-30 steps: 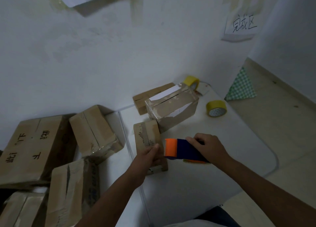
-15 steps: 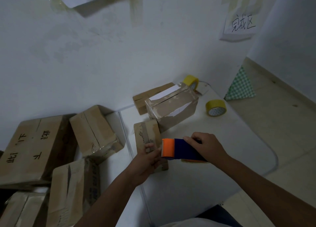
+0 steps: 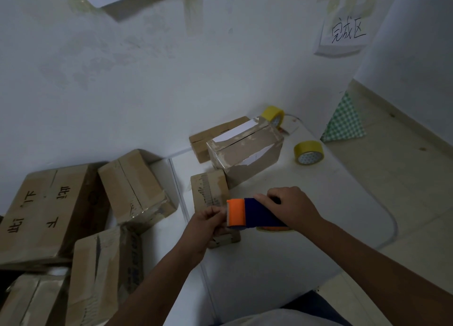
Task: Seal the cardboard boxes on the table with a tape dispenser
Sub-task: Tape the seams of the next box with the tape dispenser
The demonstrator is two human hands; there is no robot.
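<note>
Tape dispenser [image 3: 252,214], orange head leftward, gripped around its blue body by right hand [image 3: 291,208]; left hand [image 3: 208,224] pinches at the head, directly over small cardboard box [image 3: 212,198], whose long axis runs away across table [image 3: 318,227].

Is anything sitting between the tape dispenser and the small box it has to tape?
Only the left hand, whose fingers are at the tape dispenser mouth above the small box; nothing else visible intervenes.

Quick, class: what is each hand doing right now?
Left hand: fingers pinched at the tape dispenser's orange end.
Right hand: grips the dispenser's blue body.
</note>
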